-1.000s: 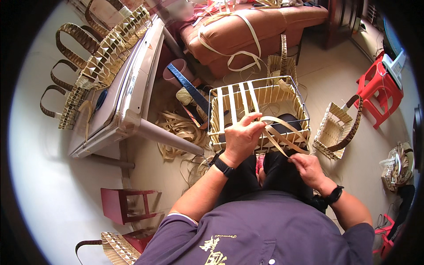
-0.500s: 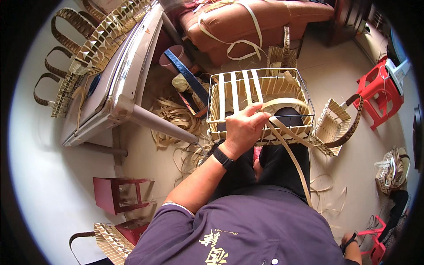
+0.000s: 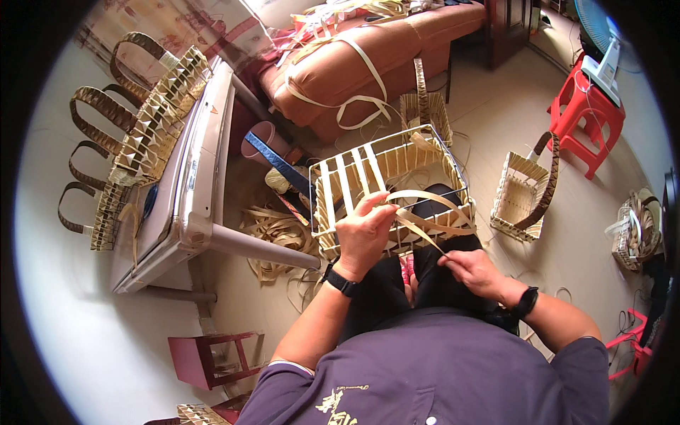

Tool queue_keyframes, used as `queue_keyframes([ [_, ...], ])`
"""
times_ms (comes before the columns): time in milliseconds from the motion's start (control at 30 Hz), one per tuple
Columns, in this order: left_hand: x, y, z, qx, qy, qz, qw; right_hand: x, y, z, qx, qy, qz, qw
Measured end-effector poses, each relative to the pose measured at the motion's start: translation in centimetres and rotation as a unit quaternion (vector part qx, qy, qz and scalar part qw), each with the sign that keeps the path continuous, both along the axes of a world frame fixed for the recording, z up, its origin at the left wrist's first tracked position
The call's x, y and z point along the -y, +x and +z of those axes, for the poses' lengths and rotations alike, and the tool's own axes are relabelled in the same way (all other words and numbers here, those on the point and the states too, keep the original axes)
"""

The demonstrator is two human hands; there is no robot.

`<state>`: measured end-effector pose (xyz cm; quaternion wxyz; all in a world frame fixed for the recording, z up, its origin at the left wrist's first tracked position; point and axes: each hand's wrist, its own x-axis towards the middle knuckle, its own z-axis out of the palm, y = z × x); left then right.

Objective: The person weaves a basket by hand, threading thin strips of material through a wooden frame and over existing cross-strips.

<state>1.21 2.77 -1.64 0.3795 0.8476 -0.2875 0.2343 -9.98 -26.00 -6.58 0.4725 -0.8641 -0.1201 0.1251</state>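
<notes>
Tan strip stretched between the hands. Left hand pinches it at the near edge of the wire-framed basket; right hand pinches it just outside the near right corner.

Setting: a home room doubling as a basket workshop. Around you: sofa, curtain, fan. Baskets line the counter, strips litter the floor, a wire-framed basket before you.

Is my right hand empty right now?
No, your right hand pinches a tan strip that runs up toward your left hand.
</notes>
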Motion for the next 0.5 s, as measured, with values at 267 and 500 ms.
queue_keyframes([
  [267, 2.9, -0.8, 2.0, 0.015, 0.007, -0.034, 0.999, 31.5, -37.4, -18.1, -0.175, -0.536, -0.034, 0.825],
  [500, 1.7, -1.1, 1.8, -0.004, -0.007, -0.020, 1.000, 35.9, -46.6, -14.6, -0.332, -0.663, -0.019, 0.671],
])
